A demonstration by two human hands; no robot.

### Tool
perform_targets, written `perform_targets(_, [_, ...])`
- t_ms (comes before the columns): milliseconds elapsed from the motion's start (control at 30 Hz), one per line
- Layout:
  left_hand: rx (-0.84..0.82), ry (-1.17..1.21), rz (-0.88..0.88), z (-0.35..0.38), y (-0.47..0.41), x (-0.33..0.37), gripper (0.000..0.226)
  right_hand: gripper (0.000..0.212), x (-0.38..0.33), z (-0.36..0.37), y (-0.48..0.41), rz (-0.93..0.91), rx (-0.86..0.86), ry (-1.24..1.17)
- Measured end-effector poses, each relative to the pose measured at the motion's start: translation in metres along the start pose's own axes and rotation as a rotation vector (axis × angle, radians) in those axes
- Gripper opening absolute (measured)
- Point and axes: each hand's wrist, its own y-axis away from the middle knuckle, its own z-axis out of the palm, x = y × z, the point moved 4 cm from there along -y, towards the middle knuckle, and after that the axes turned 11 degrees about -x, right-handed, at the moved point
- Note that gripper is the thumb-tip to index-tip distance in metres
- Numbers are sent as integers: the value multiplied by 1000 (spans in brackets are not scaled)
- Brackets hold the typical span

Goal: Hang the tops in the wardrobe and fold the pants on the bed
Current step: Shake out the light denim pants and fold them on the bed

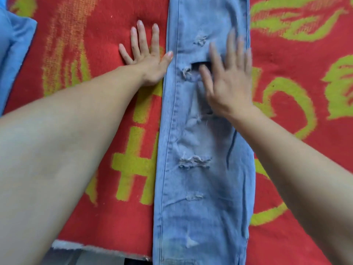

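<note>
Light blue ripped jeans [206,178] lie stretched lengthwise on the bed, folded into one narrow strip that runs from the near edge to the top of the view. My left hand [146,54] lies flat with spread fingers on the red blanket, its thumb touching the jeans' left seam. My right hand [229,77] rests flat on the denim beside a torn knee slit, fingers straight and blurred by motion.
A red blanket with yellow-green patterns [298,88] covers the bed. A blue cloth [13,54] lies at the far left edge. The blanket's near hem [95,249] shows at the bottom, where the jeans hang over it.
</note>
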Motion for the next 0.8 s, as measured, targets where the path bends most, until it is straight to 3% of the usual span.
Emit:
perform_targets(67, [44, 56, 18, -3, 9, 0, 70, 69, 9, 27, 35, -25, -197, 67])
perform_targets(233, [104, 425, 47, 25, 77, 5, 67, 72, 8, 32, 100, 37, -33, -111])
perform_targets(400, [111, 397, 99, 122, 229, 7, 69, 71, 7, 70, 234, 115, -247, -96])
perform_targets(500, [92, 447, 34, 178, 317, -1, 75, 73, 4, 87, 313, 206, -269, -208])
perform_targets(633, [-14, 351, -93, 223, 389, -10, 78, 80, -6, 99, 384, 519, -234, -549])
perform_targets(800, [-125, 428, -200, 237, 422, -18, 69, 66, -25, 114, 451, 854, -284, -901])
